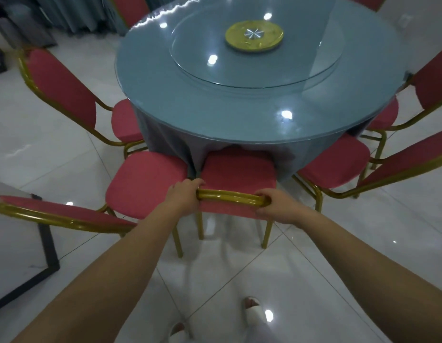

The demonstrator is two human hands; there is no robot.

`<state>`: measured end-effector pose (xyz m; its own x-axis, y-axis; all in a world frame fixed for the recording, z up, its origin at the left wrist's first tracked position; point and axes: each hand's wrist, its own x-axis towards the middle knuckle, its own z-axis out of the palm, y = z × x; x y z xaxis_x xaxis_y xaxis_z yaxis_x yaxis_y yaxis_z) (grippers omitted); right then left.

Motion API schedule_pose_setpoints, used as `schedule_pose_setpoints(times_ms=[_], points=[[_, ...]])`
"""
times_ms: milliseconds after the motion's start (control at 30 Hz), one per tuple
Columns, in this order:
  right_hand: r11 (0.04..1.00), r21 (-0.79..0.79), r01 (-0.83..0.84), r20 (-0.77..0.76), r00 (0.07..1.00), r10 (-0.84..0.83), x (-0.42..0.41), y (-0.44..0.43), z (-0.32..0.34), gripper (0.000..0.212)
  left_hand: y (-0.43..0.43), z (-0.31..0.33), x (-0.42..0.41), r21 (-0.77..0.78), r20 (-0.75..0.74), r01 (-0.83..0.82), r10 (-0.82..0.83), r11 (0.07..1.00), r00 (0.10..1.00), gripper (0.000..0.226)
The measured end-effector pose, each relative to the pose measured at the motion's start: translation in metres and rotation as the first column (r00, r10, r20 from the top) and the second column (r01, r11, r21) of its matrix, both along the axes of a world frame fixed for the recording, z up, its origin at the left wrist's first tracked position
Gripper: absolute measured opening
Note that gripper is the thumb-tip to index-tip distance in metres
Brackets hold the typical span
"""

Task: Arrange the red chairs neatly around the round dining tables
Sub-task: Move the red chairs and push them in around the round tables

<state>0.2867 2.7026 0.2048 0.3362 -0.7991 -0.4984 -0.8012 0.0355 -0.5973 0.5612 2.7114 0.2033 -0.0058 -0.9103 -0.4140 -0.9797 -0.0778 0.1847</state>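
Observation:
A red chair with a gold frame (237,173) stands right in front of me, its seat tucked part way under the round table (252,120) with the blue-grey cloth. My left hand (185,194) grips the left end of the chair's gold top rail. My right hand (274,206) grips the right end of the same rail. Close beside it on the left stands another red chair (145,184), and a third red chair (336,162) stands on the right with its seat at the table's edge.
More red chairs ring the table at far left (61,87) and far right (433,78). A glass turntable with a gold hub (254,35) sits on the table. A black-framed table edge (46,246) is at lower left. My white slippers (254,310) stand on glossy white tiles.

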Motion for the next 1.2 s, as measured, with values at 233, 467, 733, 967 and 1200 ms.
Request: schedule_pose_setpoints(times_ms=[233,467,733,967,1200], points=[[0.973,-0.213,-0.093,0.119,0.986,0.121,0.109,0.025,0.059,0.052,0.060,0.040,0.082,-0.077,-0.346,-0.042,0.012,0.996,0.938,0.074],[0.956,-0.273,-0.109,0.219,0.960,0.173,0.292,0.095,0.056,0.045,0.154,0.066,0.263,-0.149,-0.497,-0.295,0.187,0.944,0.848,0.057],[0.961,-0.274,-0.040,0.324,0.937,0.131,0.457,0.107,0.045,0.044,0.206,0.074,0.430,-0.210,-0.596,-0.453,0.254,0.866,0.762,0.045],[0.967,-0.247,-0.061,0.314,0.939,0.140,0.571,0.054,0.029,0.044,0.175,0.059,0.543,-0.200,-0.620,-0.499,0.285,0.843,0.731,0.044],[0.991,-0.131,0.033,0.422,0.906,0.026,0.721,-0.032,0.009,0.040,0.092,0.055,0.690,-0.120,-0.503,-0.459,0.345,0.880,0.792,0.048]])
